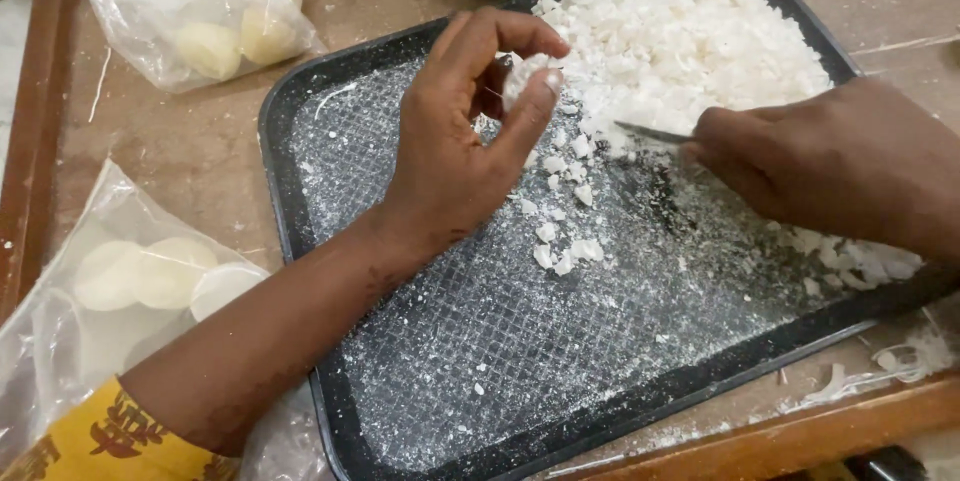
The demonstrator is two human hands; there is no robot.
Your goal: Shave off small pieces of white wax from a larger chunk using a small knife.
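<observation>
The left hand (455, 141) pinches a white chunk (522, 76) between thumb and fingertips at centre frame, lifted off the black tray (300, 106) so the blade can reach it. The right hand (820, 166), fingers pressed closed round a knife (650, 132), points it leftward toward the chunk. Chopped white pieces (690, 41) heap in the tray's upper right; bags of pale rounds (150, 271) lie at left.

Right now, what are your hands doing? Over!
Left hand pinching a white chunk. Right hand gripping a knife over the black tray. White chips piled beside it.
</observation>
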